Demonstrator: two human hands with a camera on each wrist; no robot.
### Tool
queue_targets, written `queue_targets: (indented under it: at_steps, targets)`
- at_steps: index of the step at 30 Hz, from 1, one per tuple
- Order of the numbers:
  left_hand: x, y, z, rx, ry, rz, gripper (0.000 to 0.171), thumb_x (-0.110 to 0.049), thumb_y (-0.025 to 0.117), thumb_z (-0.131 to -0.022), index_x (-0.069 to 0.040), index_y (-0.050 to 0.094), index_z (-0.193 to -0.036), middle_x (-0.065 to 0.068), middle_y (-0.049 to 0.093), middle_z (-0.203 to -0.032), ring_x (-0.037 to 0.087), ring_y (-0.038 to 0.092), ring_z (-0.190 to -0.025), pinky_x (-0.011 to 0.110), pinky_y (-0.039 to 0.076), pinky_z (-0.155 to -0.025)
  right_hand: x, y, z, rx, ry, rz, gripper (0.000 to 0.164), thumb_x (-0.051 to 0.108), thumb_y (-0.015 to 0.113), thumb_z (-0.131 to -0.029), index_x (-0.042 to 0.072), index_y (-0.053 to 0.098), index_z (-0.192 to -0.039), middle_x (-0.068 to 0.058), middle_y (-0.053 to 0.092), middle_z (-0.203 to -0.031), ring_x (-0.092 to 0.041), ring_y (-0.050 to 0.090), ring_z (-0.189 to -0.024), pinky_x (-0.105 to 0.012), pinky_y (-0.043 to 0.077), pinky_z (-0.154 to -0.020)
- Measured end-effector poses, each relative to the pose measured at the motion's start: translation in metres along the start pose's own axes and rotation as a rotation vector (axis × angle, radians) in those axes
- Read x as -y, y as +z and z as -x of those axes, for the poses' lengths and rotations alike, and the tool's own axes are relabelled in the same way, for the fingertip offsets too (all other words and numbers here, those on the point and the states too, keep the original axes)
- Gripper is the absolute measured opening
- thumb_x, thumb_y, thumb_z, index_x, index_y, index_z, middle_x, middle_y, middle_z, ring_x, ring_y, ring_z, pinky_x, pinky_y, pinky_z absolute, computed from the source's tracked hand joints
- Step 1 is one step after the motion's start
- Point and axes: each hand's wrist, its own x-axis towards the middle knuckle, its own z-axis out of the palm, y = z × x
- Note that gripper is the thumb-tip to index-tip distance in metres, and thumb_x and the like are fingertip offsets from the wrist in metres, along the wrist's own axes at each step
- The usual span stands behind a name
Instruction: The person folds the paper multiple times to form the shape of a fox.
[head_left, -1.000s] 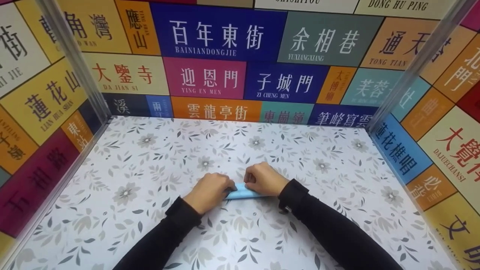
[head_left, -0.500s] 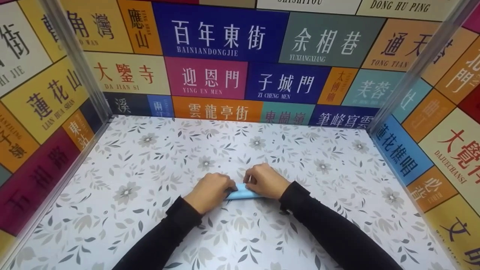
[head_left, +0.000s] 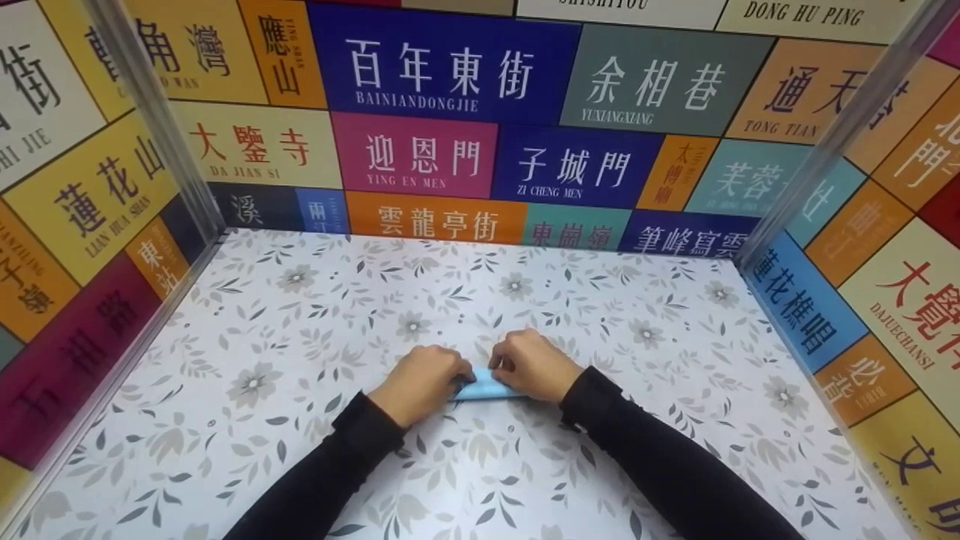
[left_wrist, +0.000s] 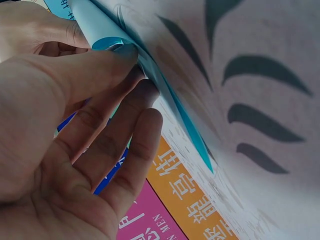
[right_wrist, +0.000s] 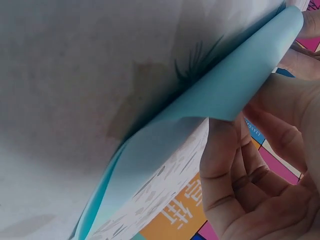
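A light blue sheet of paper (head_left: 486, 387), bent over on itself, lies on the patterned tabletop between the two hands. My left hand (head_left: 424, 384) pinches its left part between thumb and fingers. On the other side my right hand (head_left: 534, 364) pinches the paper's upper edge. In the left wrist view the paper (left_wrist: 102, 22) curves over into a roll, and its flat layer runs on to a pointed corner. The right wrist view shows the curled paper (right_wrist: 245, 75) with a gap between its layers. Parts of the sheet are hidden behind the fingers.
The white tabletop (head_left: 330, 300) bears a grey leaf and flower print. Colourful panels with printed characters, such as a dark blue panel (head_left: 442, 64), stand along the back and both sides. Clear corner strips (head_left: 161, 112) join them.
Both hands keep their hold on the paper in nearly the same place. The head view has shifted very slightly.
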Motion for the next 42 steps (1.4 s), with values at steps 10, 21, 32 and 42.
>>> queue_targets:
  at_steps: [10,21,32,42]
  targets:
    - [-0.0002,0.0022,0.0007,-0.009,-0.001,-0.015,0.018,0.002,0.089,-0.092,-0.012,0.091,-0.102,0.006,0.089,-0.097,0.032,0.085,-0.092,0.047,0.071,-0.082,0.0005,0.0024,0.0023,-0.026,-0.008,0.014,0.008,0.000,0.085,-0.096,0.004,0.087,-0.102,-0.010,0.080,-0.087,-0.020,0.071,-0.076,-0.028,0.057,-0.070]
    - [0.0007,0.0039,-0.0002,-0.016,0.016,-0.032,0.017,0.002,0.087,-0.093,-0.013,0.091,-0.101,0.006,0.088,-0.095,0.032,0.083,-0.090,0.047,0.069,-0.083,0.0024,0.0015,0.0036,-0.025,-0.004,0.010,0.006,0.001,0.087,-0.097,0.003,0.086,-0.103,-0.009,0.083,-0.089,-0.022,0.074,-0.077,-0.030,0.060,-0.071]
    - [-0.0005,0.0039,0.0009,-0.033,0.012,-0.029,0.011,-0.003,0.088,-0.095,-0.012,0.091,-0.101,0.006,0.088,-0.097,0.031,0.084,-0.090,0.046,0.070,-0.079,0.0034,0.0019,0.0012,-0.022,-0.017,-0.005,0.011,-0.004,0.085,-0.093,0.006,0.090,-0.092,-0.007,0.086,-0.086,-0.016,0.074,-0.074,-0.027,0.059,-0.070]
    - [0.0008,0.0033,0.0013,-0.026,-0.005,-0.005,0.009,-0.008,0.086,-0.099,-0.013,0.091,-0.102,0.005,0.088,-0.097,0.032,0.084,-0.089,0.048,0.070,-0.077,0.0011,0.0019,-0.0016,-0.017,0.001,-0.015,0.011,-0.004,0.087,-0.091,0.006,0.089,-0.088,-0.006,0.085,-0.081,-0.017,0.074,-0.072,-0.026,0.060,-0.069]
